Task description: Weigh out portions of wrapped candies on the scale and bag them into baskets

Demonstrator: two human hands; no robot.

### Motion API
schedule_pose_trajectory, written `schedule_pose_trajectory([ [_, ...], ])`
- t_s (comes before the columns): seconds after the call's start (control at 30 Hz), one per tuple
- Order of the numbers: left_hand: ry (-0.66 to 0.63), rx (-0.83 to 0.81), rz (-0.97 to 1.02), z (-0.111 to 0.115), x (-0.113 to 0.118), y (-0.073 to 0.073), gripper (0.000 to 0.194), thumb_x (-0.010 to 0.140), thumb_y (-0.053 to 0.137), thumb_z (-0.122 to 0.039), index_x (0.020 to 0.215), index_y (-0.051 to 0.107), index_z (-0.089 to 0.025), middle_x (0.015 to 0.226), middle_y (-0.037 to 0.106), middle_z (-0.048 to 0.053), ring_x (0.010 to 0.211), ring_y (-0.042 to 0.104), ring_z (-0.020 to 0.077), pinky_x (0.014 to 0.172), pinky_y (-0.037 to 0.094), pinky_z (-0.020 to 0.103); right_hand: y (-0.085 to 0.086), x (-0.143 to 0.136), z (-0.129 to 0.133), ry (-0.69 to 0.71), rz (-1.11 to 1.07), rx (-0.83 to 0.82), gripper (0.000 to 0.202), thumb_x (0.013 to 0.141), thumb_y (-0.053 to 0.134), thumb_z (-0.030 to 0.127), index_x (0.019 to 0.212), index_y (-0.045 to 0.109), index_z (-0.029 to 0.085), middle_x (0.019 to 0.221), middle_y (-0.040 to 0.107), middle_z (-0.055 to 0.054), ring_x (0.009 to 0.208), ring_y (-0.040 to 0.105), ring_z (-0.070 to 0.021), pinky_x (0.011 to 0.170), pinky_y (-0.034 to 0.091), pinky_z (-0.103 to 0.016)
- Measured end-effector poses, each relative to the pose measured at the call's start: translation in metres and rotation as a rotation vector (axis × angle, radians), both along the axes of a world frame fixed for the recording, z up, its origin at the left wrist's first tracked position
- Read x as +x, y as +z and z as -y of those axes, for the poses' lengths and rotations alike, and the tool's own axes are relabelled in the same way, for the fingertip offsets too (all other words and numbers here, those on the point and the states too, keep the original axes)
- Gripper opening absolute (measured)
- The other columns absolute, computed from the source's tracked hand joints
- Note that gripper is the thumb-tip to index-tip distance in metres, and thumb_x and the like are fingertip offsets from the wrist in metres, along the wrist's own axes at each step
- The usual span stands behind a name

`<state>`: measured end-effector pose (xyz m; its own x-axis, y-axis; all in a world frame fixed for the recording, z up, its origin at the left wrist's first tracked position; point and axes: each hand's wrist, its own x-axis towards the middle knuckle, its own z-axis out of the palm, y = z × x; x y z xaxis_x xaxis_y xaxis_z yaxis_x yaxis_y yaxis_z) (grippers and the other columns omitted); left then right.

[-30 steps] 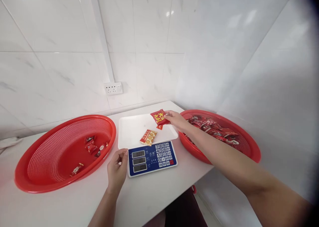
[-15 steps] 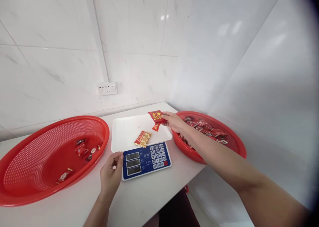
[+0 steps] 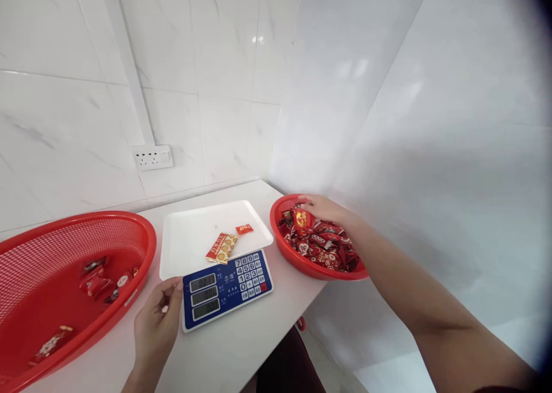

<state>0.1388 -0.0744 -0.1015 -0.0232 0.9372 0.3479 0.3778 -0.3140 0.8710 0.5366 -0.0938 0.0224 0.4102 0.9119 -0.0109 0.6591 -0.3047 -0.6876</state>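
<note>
the right hand (image 3: 323, 210) is over the far edge of the right basket (image 3: 302, 263), its grip closed loosely around a red packet (image 3: 302, 219) that sits on top of the heap of sweets (image 3: 324, 247). the left hand (image 3: 156, 324) rests on the tabletop (image 3: 224, 355) at the near left corner of the scale (image 3: 226, 288), fingers curled narrow, thumb and forefinger close together; i cannot tell whether they pinch anything.

on the scale's white tray (image 3: 190, 238) lie a tan biscuit packet (image 3: 221, 247) near the front edge and a small red packet (image 3: 244, 228) just beyond it, apart from each other. the left basket (image 3: 142, 249) holds only a few sweets (image 3: 101, 273), spread out.

to do this pick well, i judge the fingers should close on one packet only, taking it by its edges so neighbours in the heap don't lift with it. the wrist should clear the basket rim without tipping it, since the basket overhangs the tabletop's right edge. the left hand should keep off the tray and keypad so the reading isn't disturbed.
</note>
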Motion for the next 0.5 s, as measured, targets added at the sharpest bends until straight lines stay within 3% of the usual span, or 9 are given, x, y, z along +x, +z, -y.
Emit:
schedule_pose_trajectory([
  [0.1, -0.005, -0.020, -0.009, 0.000, 0.000, -0.002, 0.040, 0.072, 0.054, -0.056, 0.086, 0.063, -0.019, 0.077, 0.068, 0.005, 0.062, 0.061, 0.0148, 0.052, 0.050, 0.022, -0.002, 0.018, 0.024, 0.062, 0.146, -0.122, 0.033, 0.070, 0.068, 0.032, 0.102, 0.066, 0.022, 0.098, 0.069, -0.006, 0.087, 0.062, -0.0230, 0.073, 0.047, -0.031],
  [0.2, 0.015, -0.036, -0.014, -0.002, -0.002, -0.004, 0.042, 0.072, 0.054, -0.058, 0.088, 0.063, -0.019, 0.078, 0.068, 0.005, 0.064, 0.062, 0.0155, 0.055, 0.052, 0.023, -0.015, 0.019, 0.047, 0.124, 0.224, -0.250, 0.036, 0.054, 0.078, 0.030, 0.088, 0.071, 0.023, 0.094, 0.070, -0.007, 0.091, 0.062, -0.0293, 0.077, 0.046, -0.034],
  [0.27, 0.021, -0.049, -0.018, -0.004, -0.003, -0.007, 0.044, 0.071, 0.054, -0.059, 0.088, 0.064, -0.019, 0.079, 0.068, 0.005, 0.065, 0.063, 0.0163, 0.055, 0.052, 0.024, -0.030, 0.013, 0.060, 0.158, 0.285, -0.366, 0.059, 0.051, 0.079, 0.029, 0.108, 0.067, 0.025, 0.116, 0.063, -0.010, 0.103, 0.058, -0.0345, 0.080, 0.046, -0.037],
  [0.33, 0.007, -0.057, -0.030, -0.006, -0.004, -0.010, 0.046, 0.070, 0.054, -0.060, 0.089, 0.064, -0.019, 0.080, 0.069, 0.006, 0.066, 0.064, 0.0170, 0.054, 0.052, 0.024, -0.048, 0.005, 0.070, 0.161, 0.400, -0.489, 0.087, 0.055, 0.075, 0.028, 0.136, 0.044, 0.029, 0.145, 0.037, -0.012, 0.123, 0.043, -0.0396, 0.084, 0.046, -0.041],
  [0.4, -0.006, -0.060, -0.047, -0.008, -0.004, -0.012, 0.047, 0.070, 0.054, -0.061, 0.089, 0.064, -0.019, 0.080, 0.069, 0.005, 0.066, 0.064, 0.0169, 0.053, 0.052, 0.023, -0.064, 0.000, 0.074, 0.139, 0.531, -0.532, 0.096, 0.062, 0.069, 0.023, 0.146, 0.023, 0.032, 0.154, 0.013, -0.010, 0.133, 0.026, -0.0419, 0.087, 0.044, -0.044],
  [0.43, -0.007, -0.061, -0.053, -0.008, -0.003, -0.013, 0.047, 0.070, 0.053, -0.061, 0.089, 0.064, -0.020, 0.080, 0.069, 0.005, 0.065, 0.064, 0.0167, 0.053, 0.051, 0.023, -0.070, -0.001, 0.075, 0.132, 0.576, -0.515, 0.096, 0.064, 0.066, 0.019, 0.146, 0.020, 0.033, 0.155, 0.009, -0.009, 0.133, 0.024, -0.0419, 0.088, 0.043, -0.045],
  [0.5, 0.000, -0.058, -0.055, -0.008, -0.003, -0.013, 0.046, 0.070, 0.053, -0.061, 0.089, 0.064, -0.020, 0.078, 0.069, 0.005, 0.064, 0.063, 0.0161, 0.053, 0.051, 0.023, -0.075, 0.004, 0.074, 0.139, 0.612, -0.437, 0.089, 0.067, 0.059, 0.011, 0.145, 0.023, 0.035, 0.153, 0.017, -0.008, 0.129, 0.035, -0.0387, 0.088, 0.043, -0.042],
])
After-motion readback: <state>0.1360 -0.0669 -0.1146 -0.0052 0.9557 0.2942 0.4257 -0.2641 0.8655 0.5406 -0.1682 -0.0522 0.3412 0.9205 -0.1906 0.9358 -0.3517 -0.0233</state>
